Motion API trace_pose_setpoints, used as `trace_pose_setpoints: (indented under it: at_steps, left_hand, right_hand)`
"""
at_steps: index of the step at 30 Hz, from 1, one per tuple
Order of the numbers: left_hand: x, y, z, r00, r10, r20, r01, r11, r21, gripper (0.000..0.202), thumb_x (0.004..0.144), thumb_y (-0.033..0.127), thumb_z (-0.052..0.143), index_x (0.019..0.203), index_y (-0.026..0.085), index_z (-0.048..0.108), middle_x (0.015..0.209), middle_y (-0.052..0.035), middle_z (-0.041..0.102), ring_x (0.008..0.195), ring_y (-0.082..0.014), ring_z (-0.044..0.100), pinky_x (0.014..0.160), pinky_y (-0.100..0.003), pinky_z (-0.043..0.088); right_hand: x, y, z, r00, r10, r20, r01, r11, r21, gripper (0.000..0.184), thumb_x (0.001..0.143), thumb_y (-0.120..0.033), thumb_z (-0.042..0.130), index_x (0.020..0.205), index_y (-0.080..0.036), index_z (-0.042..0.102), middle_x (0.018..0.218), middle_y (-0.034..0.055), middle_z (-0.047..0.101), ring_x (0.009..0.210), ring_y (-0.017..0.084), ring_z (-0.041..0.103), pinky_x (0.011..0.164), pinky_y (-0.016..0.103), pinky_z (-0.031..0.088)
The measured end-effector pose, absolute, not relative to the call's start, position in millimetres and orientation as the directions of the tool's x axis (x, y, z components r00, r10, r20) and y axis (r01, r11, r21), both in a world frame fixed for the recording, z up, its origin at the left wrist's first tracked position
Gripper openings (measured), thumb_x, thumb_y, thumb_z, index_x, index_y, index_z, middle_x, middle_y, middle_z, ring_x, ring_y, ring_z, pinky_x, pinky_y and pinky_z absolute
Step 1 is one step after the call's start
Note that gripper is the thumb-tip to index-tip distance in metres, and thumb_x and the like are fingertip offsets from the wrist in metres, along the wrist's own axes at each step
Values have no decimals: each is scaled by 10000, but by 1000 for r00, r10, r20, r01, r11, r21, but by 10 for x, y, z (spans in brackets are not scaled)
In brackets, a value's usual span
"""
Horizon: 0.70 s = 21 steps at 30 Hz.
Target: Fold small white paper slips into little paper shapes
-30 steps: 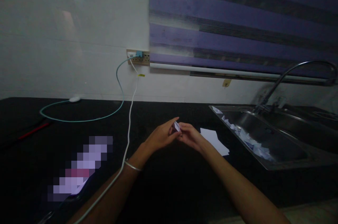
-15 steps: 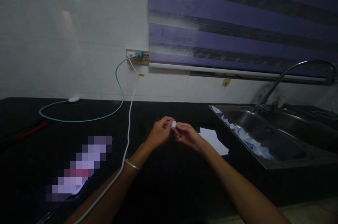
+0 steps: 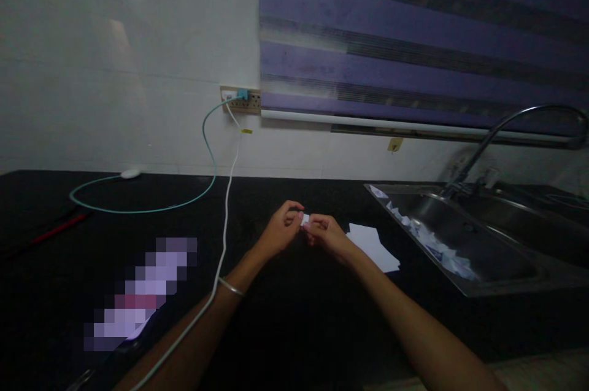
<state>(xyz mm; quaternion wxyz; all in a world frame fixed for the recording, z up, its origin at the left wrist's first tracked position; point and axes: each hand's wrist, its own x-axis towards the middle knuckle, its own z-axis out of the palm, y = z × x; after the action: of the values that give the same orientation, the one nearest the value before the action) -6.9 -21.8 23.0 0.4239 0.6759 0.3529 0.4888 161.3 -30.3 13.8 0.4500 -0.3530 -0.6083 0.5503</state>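
Between my two hands, over the dark worktop (image 3: 276, 194), is a small piece of folded white paper (image 3: 305, 219). My left hand (image 3: 281, 228) pinches its left side, with the upper fingers curled above it. From the other side my right hand (image 3: 326, 233) grips the paper between thumb and fingers. The fingers cover most of the piece, so its full shape is hidden. Just right of my right hand lie flat sheets of white paper (image 3: 370, 247), overlapping one another.
Several folded white paper pieces (image 3: 430, 237) line the left rim of the metal sink (image 3: 497, 247), below a curved tap (image 3: 478, 142). A white cable (image 3: 225, 219) runs from the wall socket (image 3: 251, 101) across my left forearm. A pixelated bright object (image 3: 147, 293) lies at the left.
My right thumb and fingers have closed further over the paper's right side. The left upper fingers have lifted and spread slightly. The paper has shifted a little to the right.
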Motion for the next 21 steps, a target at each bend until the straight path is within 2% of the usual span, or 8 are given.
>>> trace_pose_setpoints:
  at_steps: [4,8,16,19,21]
  left_hand:
    - [-102,-210,229,371,865,337,171,-420,891,291,922,440,485,824,168,515,675,29,550,600,-99,493,580,-219,388]
    - [-121,-180,185,432,812,391,288,-535,794,394,968,423,380,698,160,495,668,14,509,638,-112,453,610,-238,361]
    - [-100,-152,150,354,837,418,286,-523,803,419,989,473,333,764,168,509,710,6,515,657,-120,461,597,-234,359]
    - [-108,-163,161,391,842,372,270,-492,828,420,988,483,342,772,169,520,688,16,504,626,-112,445,582,-229,351]
    - [-115,-172,174,401,846,352,255,-472,844,375,979,472,377,844,170,552,704,21,522,613,-107,449,583,-226,360]
  right_hand:
    - [1613,-332,204,-328,926,187,-4,197,-980,354,748,-458,750,662,-174,558,565,-29,532,524,100,467,536,241,364]
    - [1602,-340,219,-322,929,184,33,205,-978,382,731,-483,758,639,-182,541,539,-35,519,502,102,466,516,240,359]
    - [1587,-300,176,-303,922,242,-12,250,-968,298,743,-450,750,784,-179,632,649,-16,594,551,111,521,550,251,414]
    - [1613,-265,173,-197,948,250,-22,250,-968,310,731,-458,748,825,-180,648,676,-6,607,539,115,513,532,262,416]
    - [1630,-249,172,-124,961,249,-10,250,-968,312,729,-460,743,839,-183,648,665,-10,596,529,117,504,519,263,407]
